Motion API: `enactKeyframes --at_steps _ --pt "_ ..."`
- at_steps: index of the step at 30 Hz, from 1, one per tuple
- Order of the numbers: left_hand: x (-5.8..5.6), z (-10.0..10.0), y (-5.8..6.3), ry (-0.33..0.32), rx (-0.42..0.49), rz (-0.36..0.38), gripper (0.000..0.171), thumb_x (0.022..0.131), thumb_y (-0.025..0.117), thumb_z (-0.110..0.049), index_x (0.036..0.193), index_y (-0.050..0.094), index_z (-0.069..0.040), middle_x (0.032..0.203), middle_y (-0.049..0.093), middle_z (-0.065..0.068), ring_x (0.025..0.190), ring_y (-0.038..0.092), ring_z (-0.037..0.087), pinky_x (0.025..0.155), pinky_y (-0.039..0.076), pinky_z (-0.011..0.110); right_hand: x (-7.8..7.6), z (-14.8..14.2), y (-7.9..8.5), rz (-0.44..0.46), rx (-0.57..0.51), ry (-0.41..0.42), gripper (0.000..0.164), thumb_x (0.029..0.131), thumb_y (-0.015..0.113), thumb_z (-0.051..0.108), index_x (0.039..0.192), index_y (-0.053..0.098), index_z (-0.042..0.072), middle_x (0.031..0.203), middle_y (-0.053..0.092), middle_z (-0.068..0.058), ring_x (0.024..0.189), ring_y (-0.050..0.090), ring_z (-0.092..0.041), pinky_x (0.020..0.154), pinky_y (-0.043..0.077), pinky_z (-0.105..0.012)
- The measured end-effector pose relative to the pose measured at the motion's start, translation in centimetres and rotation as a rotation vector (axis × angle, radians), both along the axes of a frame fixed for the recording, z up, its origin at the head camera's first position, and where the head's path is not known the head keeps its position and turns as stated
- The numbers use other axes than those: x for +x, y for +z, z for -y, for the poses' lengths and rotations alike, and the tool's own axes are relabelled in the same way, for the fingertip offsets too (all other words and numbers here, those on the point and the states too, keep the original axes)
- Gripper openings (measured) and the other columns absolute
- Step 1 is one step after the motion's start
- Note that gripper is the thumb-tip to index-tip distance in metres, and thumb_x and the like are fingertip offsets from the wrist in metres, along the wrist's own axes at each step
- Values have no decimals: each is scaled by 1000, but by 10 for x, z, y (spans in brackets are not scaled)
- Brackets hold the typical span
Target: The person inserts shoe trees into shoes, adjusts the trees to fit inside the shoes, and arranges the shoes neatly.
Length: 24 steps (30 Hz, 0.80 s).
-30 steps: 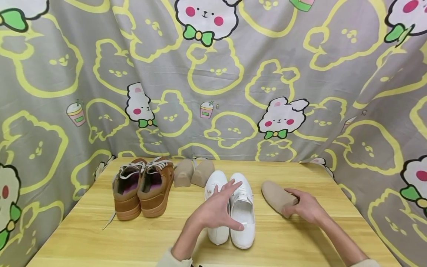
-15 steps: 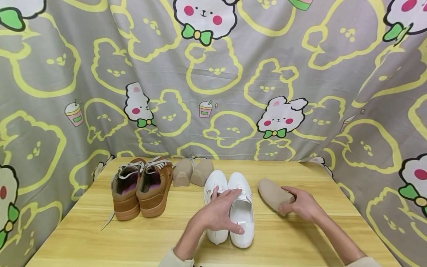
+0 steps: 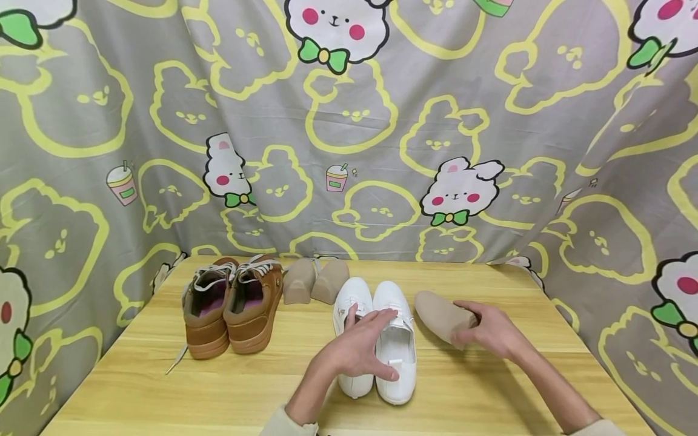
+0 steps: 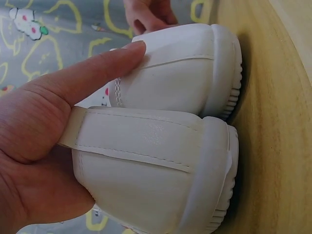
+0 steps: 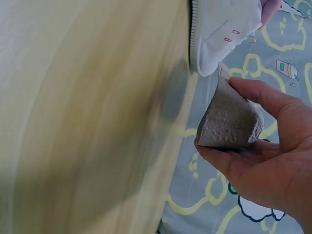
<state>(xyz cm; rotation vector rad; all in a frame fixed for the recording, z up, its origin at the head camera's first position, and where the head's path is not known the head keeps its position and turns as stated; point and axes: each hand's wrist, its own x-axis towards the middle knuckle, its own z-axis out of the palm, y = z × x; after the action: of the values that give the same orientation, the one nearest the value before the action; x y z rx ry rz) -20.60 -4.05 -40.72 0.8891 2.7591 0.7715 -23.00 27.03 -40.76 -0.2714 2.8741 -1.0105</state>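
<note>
A pair of white slip-on shoes (image 3: pixel 394 297) stands side by side in the middle of the wooden table, toes away from me. My left hand (image 3: pixel 354 348) lies across both shoes with fingers extended over the left one toward the laces. Its thumb touches the heel of the right shoe, as the left wrist view also shows. To the right, my right hand (image 3: pixel 496 330) grips the rear end of a beige molded-pulp shoe insert (image 3: pixel 438 316) between thumb and fingers. The insert (image 5: pixel 229 117) is raised over the table, its rounded toe pointing toward the white shoes.
Brown lace-up shoes (image 3: pixel 253 312) stand at the back left, one loose lace trailing on the wooden table (image 3: pixel 262 393). Two more beige inserts (image 3: pixel 330 281) lie between them and the white shoes. A patterned grey curtain (image 3: pixel 371 133) encloses the back and sides.
My right hand has carried the shoe insert left toward the right white shoe. The fingers of my left hand have lowered slightly onto the shoes.
</note>
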Motion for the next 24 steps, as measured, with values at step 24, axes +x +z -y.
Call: enactKeyframes --at_steps 24 --pt "-1 1 -1 -10 22 9 106 73 90 -41 158 34 -15 162 39 1 151 31 19 125 -5 59 11 19 51 79 -66 134 81 73 87 27 143 55 2 122 67 -15 101 61 -22 81 52 -31"
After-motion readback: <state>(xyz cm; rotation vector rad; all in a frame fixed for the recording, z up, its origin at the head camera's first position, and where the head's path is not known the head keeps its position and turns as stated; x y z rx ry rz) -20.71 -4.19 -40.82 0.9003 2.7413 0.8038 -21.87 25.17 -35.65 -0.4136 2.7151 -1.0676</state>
